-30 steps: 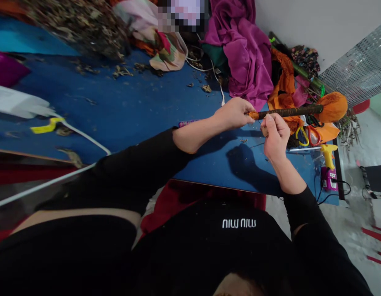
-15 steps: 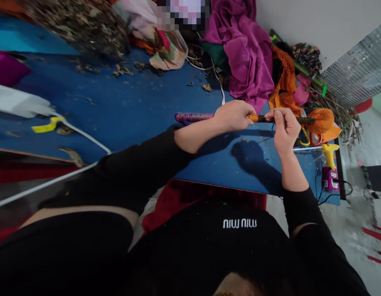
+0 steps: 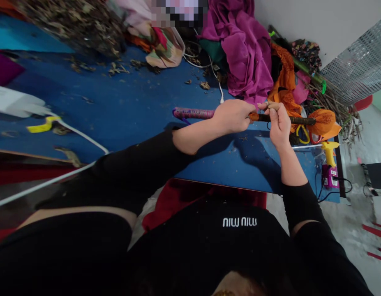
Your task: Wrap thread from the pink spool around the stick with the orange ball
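Orange cloth, bunched into a rounded head, caps a thin stick held level just above the blue tabletop.

Grip: left hand closed in a fist round the stick's middle. Just beside it, right hand has thumb and fingertips pinched on the shaft, where an orange band meets a dark, rough-looking wrap. Whether a strip end sits in that pinch is too small to tell. Behind the fist the shaft shows a pink patterned sleeve.

Risks, as judged:
- The pinch is small, so a slip could let the wrap loosen or bunch.
- The head end is unsupported. A twist of the fist could swing it into the scissors and the yellow glue gun lying near.
- Dry crumbs scattered on the tabletop could cling to anything tacky.

Magenta cloth lies heaped, soft and creased, behind.
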{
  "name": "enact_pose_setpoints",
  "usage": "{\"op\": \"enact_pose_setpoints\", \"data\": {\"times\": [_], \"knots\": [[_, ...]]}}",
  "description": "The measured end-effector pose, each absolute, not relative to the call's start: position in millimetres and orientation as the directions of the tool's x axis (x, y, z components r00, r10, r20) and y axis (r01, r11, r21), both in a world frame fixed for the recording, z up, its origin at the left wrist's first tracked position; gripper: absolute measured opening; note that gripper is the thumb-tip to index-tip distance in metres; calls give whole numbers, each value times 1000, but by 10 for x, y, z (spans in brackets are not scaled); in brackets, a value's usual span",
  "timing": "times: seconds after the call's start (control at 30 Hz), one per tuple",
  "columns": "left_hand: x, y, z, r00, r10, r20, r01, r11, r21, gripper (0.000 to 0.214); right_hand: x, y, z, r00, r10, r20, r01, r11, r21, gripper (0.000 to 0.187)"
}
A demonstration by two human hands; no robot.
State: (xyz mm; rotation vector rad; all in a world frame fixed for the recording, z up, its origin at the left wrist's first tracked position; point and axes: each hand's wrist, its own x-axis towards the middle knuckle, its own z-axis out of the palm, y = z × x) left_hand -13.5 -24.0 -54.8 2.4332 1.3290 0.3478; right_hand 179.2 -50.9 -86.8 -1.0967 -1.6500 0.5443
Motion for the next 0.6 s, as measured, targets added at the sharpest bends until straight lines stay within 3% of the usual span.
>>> {"op": "enact_pose_setpoints", "data": {"times": [0.6], "knots": [[-130,-317,-609,644,756,118,732,-654,190,62,1874,-455,-823,-71,876,477,438,457,-774,54]]}}
